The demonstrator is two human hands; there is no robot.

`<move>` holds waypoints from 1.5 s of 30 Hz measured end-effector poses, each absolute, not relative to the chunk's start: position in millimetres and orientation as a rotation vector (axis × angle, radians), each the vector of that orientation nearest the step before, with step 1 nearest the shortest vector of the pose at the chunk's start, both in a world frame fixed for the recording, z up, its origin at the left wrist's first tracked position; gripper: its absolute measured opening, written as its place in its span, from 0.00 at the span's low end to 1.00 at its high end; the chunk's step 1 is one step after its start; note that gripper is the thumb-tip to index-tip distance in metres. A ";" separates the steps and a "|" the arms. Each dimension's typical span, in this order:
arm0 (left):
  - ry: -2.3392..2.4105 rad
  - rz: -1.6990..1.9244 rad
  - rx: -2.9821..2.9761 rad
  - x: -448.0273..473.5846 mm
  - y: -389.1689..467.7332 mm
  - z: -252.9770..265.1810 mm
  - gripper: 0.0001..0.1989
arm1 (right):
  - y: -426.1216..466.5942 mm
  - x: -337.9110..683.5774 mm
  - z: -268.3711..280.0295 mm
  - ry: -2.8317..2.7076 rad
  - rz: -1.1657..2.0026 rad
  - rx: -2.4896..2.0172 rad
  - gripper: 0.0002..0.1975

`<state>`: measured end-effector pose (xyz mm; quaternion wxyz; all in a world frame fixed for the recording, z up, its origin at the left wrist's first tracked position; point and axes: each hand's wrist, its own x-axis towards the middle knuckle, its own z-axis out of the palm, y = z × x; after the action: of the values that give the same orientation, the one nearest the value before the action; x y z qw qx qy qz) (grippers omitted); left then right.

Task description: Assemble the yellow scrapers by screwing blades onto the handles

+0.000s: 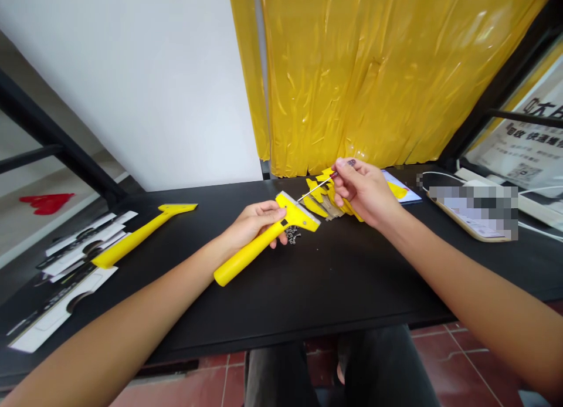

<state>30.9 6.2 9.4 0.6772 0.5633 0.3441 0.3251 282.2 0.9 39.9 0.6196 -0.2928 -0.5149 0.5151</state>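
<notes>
My left hand [259,219] is closed around the neck of a yellow scraper [251,255], whose handle slants down to the left. A metal strip runs along the far edge of its wide head. Between the fingers of my right hand [363,190] is a screwdriver [317,187] with a thin metal shaft and a dark red handle. Its tip meets the scraper's head near the metal strip. Several small screws [292,236] lie on the table just below the head. Behind it sits a pile of yellow plastic pieces [314,205], partly hidden by my right hand.
A second yellow scraper [138,238] lies on the left of the black table [352,284], its handle end over white-and-black cardboard sleeves [65,313]. At the right are a phone [470,216] and white cables [541,231]. A yellow plastic curtain [352,73] hangs behind.
</notes>
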 end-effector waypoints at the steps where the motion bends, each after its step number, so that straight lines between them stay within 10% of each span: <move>1: 0.752 0.702 1.273 32.5 3.7 8.9 0.15 | 0.3 281.1 39.3 -1.191 1.191 -0.674 0.15; 45: 0.748 0.652 1.260 38.3 -1.3 8.5 0.17 | -2.3 274.3 31.3 -1.328 1.135 -0.699 0.15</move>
<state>38.3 -1.3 8.5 0.6954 0.5647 0.3352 0.2920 274.3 -2.3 31.3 0.5891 -0.3004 -0.5702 0.4875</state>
